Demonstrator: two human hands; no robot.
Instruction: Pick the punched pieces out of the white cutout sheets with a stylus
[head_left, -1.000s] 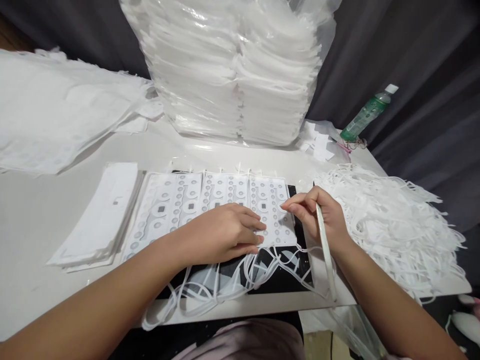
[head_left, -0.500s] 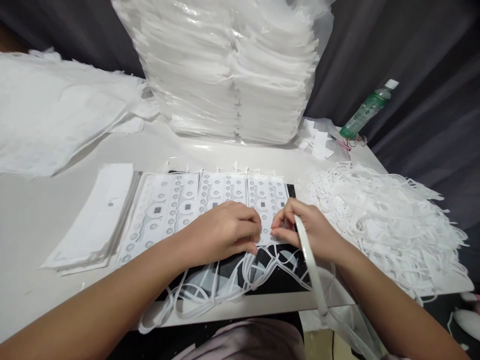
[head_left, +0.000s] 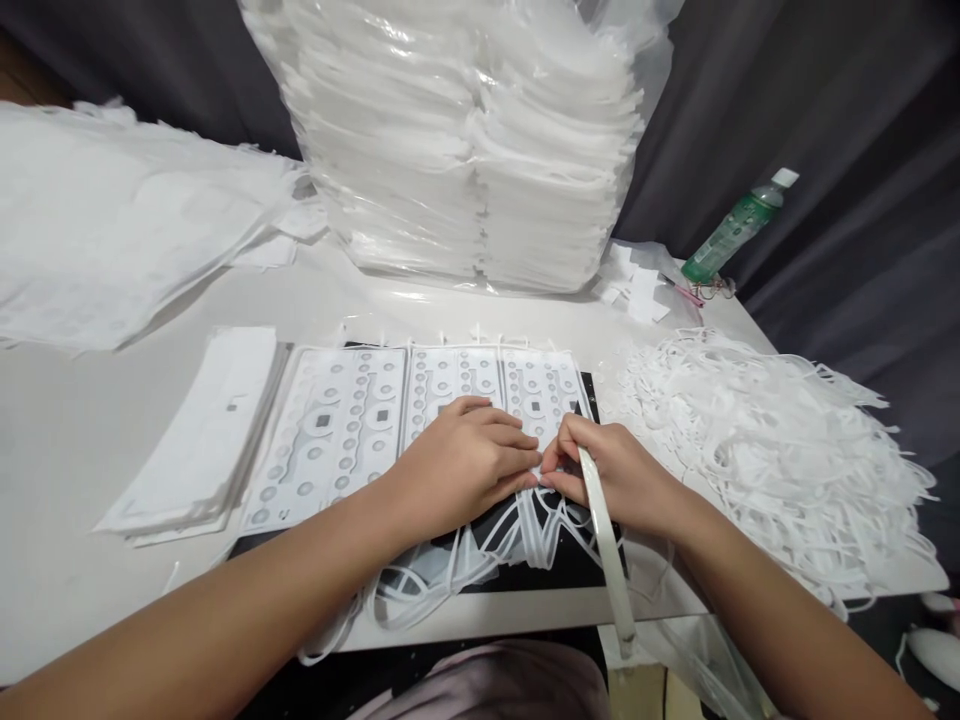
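My left hand point(head_left: 480, 460) lies with its fingers stretched flat over the lower edge of the white printed panels point(head_left: 356, 400), which show grey circles and dark squares. Close beside its fingertips, my right hand point(head_left: 600, 465) is closed, thumb and forefinger pinched at the panel's bottom edge. What the pinch holds is too small to make out. A long, pale, stick-like tool point(head_left: 609, 560) is gripped in that hand and points down toward the table's front edge. White loop cords point(head_left: 536, 535) hang from the panels below both hands, across a black board point(head_left: 577, 575).
A stack of white strips point(head_left: 202, 430) lies at left, before a heap of white sheets point(head_left: 127, 220). Behind stands a plastic-wrapped stack point(head_left: 450, 150). At right are a pile of white cord scraps point(head_left: 772, 460), paper bits point(head_left: 645, 292) and a green bottle point(head_left: 735, 230).
My left hand has slid slightly right and flattened over the panel edge, nearer the right fingertips. More of the loop cords bunch below the fingers. The view has shifted a little.
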